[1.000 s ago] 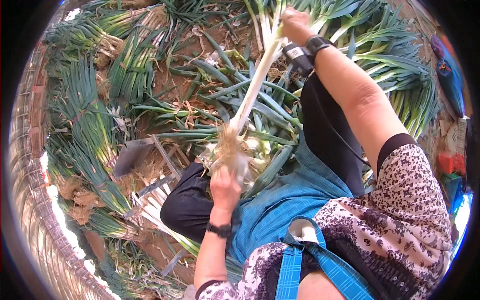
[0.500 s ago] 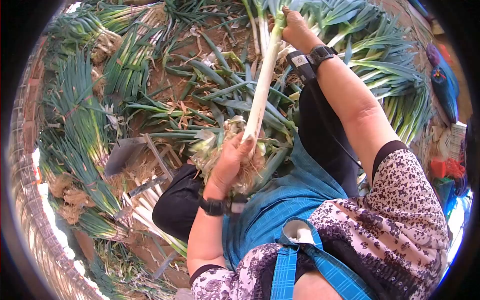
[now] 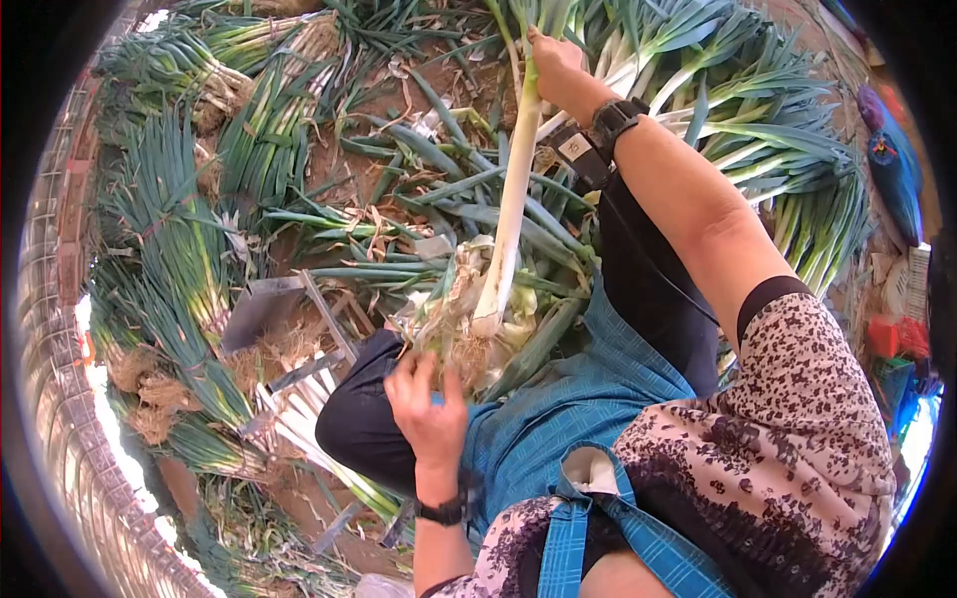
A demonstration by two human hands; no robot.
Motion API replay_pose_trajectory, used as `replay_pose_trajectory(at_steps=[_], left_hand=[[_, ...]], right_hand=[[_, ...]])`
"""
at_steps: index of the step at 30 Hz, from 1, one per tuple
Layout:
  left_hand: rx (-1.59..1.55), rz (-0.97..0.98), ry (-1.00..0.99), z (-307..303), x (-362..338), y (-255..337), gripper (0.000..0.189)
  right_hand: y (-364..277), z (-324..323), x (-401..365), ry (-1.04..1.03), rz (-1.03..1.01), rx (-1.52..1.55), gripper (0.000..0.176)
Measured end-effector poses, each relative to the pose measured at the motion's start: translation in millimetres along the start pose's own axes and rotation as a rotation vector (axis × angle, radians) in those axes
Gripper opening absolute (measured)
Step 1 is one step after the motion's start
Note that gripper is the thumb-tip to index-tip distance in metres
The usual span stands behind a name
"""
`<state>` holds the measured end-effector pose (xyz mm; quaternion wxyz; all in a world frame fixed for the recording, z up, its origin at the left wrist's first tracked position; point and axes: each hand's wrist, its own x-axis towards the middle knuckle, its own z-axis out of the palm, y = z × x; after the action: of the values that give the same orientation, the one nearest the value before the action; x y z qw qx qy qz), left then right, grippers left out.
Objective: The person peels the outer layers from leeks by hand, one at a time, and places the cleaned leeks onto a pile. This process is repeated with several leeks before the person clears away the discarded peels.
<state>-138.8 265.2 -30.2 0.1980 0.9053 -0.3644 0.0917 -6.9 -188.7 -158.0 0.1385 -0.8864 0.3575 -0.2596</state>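
Observation:
My right hand (image 3: 560, 72) is wrapped round the upper part of a long leek (image 3: 516, 189), just below its green leaves. The leek's pale shaft slants down toward my lap, its cut-looking or rooty base near a heap of peeled outer leaves and roots (image 3: 464, 334). Close to that heap, over my bent knee, my left hand (image 3: 431, 399) has its fingers apart and holds nothing. It is clear of the leek.
Cleaned leeks (image 3: 688, 100) lie fanned out at the upper right. Tied green bundles (image 3: 159, 214) fill the left side. A metal frame with a flat plate (image 3: 261, 311) stands beside my knee. Loose trimmed green leaves (image 3: 469, 189) cover the ground ahead.
My left hand has let go of the leek's lower end and drawn back toward me, its fingers spreading. My right hand has shifted slightly left, still gripping the leek.

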Motion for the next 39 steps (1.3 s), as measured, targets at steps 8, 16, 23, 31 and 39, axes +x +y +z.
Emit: replay_pose_trajectory(at_steps=[8,16,23,31,39], left_hand=[[-0.555,-0.128,-0.175,75.9,62.5,29.1,0.015],[-0.397,-0.045,-0.25,86.7,58.6,21.2,0.013],[-0.382,0.004,-0.098,101.9,47.0,31.7,0.005],[-0.96,-0.721,-0.044,111.3,55.7,-8.3,0.016],[-1.978,-1.203,0.103,133.1,35.6,-69.9,0.005]], right_hand=[[-85.7,-79.5,-19.6,0.134,0.8,1.236,0.036],[-85.7,-72.7,-27.1,0.094,0.722,1.209,0.043],[-93.2,-80.3,-33.3,0.274,0.612,0.958,0.051],[-66.5,-62.3,-22.5,0.429,0.714,1.162,0.028],[-22.8,-74.6,-2.0,0.431,0.891,1.333,0.057]])
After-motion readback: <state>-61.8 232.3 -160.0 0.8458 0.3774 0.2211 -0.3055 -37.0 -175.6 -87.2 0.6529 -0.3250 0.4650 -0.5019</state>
